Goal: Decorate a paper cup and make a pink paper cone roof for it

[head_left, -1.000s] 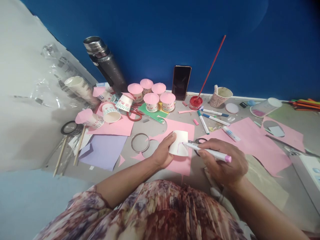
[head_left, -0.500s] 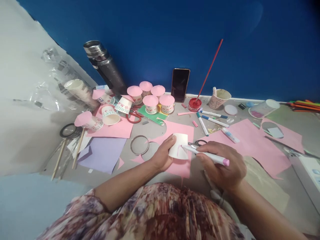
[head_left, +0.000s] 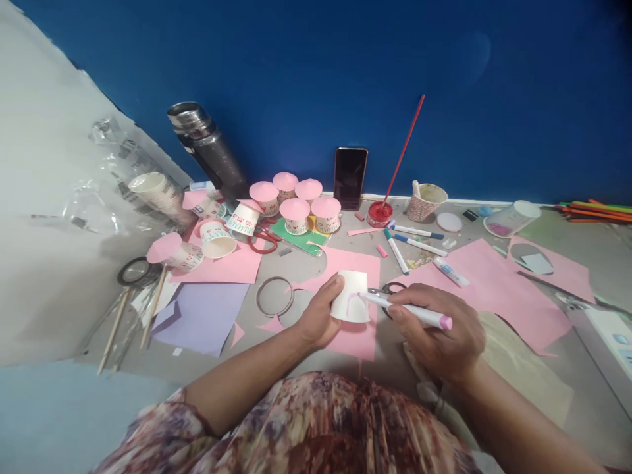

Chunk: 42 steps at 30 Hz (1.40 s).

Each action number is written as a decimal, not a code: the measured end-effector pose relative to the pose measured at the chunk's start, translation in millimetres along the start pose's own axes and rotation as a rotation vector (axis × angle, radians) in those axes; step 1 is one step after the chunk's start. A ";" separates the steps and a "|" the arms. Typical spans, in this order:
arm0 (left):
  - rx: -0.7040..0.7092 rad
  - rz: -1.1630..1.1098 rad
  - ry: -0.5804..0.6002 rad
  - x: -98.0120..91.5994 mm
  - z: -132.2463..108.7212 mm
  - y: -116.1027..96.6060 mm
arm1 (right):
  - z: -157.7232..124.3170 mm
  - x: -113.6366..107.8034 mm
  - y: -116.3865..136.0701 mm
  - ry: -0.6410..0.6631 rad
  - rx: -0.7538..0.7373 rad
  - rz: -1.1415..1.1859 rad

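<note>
My left hand [head_left: 320, 316] is closed around a white paper cup [head_left: 351, 311], turned rim-down, thumb on its near side. On the cup's face is a thin arched line in pink or purple. A white marker with a pink end [head_left: 419, 314] is gripped in my right hand [head_left: 442, 336], its tip touching the cup at the line. Beneath the cup lies a cut sheet of pink paper [head_left: 363, 342]. A pair of scissors [head_left: 395, 288], partly hidden, rests just behind the marker.
Decorated cups with pink cone roofs [head_left: 295, 210] stand at the back, near a steel flask [head_left: 212, 148]. A phone [head_left: 349, 178] leans on the wall. Beside it are a red paint pot [head_left: 380, 214] with a brush, several markers [head_left: 419, 245] and a tape ring [head_left: 274, 296].
The drawn line on the cup has grown longer, from a short stroke to an arch bending over to the right. The view has shifted slightly; both hands keep their holds.
</note>
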State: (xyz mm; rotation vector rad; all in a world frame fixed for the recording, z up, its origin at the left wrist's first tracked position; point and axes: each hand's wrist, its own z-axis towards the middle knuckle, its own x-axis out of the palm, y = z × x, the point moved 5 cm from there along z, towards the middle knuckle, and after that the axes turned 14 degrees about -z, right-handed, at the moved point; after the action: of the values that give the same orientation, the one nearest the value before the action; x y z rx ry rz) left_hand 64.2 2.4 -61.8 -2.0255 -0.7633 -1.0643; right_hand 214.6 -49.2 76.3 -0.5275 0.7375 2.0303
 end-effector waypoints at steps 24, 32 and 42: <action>-0.076 0.080 0.030 -1.1 -0.1 0.9 | 2.0 0.1 -4.1 0.018 0.075 0.012; -0.076 0.071 0.031 0.6 -1.4 0.0 | 4.3 -0.6 -4.1 0.020 0.086 0.009; -0.126 0.045 0.011 2.7 -1.5 1.6 | 4.3 -1.0 -5.9 0.039 0.101 0.020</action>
State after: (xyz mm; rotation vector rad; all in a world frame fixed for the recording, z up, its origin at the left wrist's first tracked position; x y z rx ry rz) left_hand 66.0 0.8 -59.5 -2.1305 -0.6565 -1.1216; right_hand 219.7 -44.3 78.4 -0.5038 0.8673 1.9943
